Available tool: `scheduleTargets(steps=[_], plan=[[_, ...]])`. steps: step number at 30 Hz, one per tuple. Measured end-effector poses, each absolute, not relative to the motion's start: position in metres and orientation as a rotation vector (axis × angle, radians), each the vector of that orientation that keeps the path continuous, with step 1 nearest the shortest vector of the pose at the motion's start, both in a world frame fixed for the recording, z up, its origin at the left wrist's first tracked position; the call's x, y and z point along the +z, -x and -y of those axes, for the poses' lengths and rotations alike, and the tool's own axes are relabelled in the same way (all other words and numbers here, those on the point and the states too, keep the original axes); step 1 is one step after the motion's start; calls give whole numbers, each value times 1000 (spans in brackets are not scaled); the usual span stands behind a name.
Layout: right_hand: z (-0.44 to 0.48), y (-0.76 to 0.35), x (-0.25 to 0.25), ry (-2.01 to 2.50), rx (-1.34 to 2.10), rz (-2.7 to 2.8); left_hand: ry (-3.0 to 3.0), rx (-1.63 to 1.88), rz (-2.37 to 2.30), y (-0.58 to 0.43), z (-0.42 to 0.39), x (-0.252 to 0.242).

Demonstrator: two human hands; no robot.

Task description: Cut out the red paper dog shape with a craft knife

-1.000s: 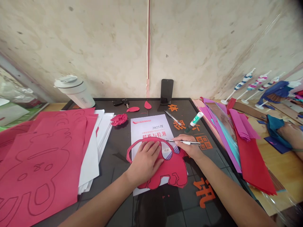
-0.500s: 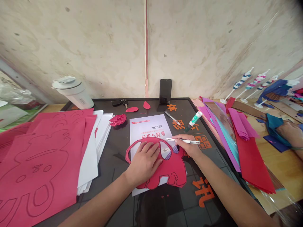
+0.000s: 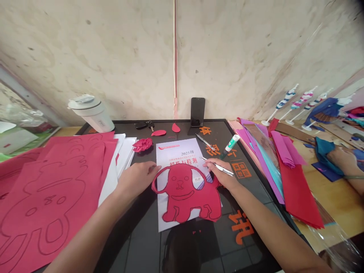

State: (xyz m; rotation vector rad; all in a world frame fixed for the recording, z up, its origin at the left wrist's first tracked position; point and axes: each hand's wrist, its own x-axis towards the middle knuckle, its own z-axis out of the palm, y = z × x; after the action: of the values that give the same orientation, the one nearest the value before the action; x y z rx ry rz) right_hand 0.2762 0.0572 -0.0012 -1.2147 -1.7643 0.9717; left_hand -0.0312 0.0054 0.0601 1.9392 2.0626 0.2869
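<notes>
A red paper dog cutout (image 3: pixel 182 189) with drawn black lines lies on a white booklet (image 3: pixel 182 149). My left hand (image 3: pixel 140 175) is at the cutout's left edge, by the ear loop, its fingers curled together; what they hold, if anything, is too small to make out. In my right hand (image 3: pixel 223 172) is a slim silver-and-white craft knife (image 3: pixel 221 167), pinched above the dog's back and pointing up-left. The dog's drawn eyes, nose and mouth are uncovered. Its ears are cut open as loops.
Red sheets with drawn outlines (image 3: pixel 54 201) lie left. Behind are a white cup (image 3: pixel 92 113), keys (image 3: pixel 145 125), a crumpled red flower (image 3: pixel 142 145) and a phone (image 3: pixel 197 112). A pen (image 3: pixel 206 142), glue stick (image 3: pixel 232 143) and coloured papers (image 3: pixel 298 185) are right. Another person's hand (image 3: pixel 341 159) holds teal material.
My left hand has lifted off the dog's face and moved left to the cutout's edge. My right hand has shifted slightly, and the knife is tilted more.
</notes>
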Motion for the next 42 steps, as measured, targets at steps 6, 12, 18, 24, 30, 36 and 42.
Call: scheduleTargets(steps=[6, 12, 18, 24, 30, 36, 42], plan=[[-54, -275, 2, 1158, 902, 1866, -1819, 269, -1935, 31, -10, 49], [-56, -274, 1, 1121, 927, 1825, -1733, 371, -1848, 34, -12, 38], [-57, -275, 3, 1138, 980, 1889, -1659, 591, -1732, 30, -12, 43], [-57, -276, 5, 1135, 1001, 1905, -1560, 724, -1623, 33, -15, 45], [-60, -279, -2, 1129, 1040, 1888, -1481, 806, -1527, 36, -13, 45], [-60, -278, -3, 1121, 1054, 1815, -1414, 873, -1488, 34, -12, 48], [-61, -279, -3, 1069, 1095, 1762, -1315, 916, -1462, 28, -12, 49]])
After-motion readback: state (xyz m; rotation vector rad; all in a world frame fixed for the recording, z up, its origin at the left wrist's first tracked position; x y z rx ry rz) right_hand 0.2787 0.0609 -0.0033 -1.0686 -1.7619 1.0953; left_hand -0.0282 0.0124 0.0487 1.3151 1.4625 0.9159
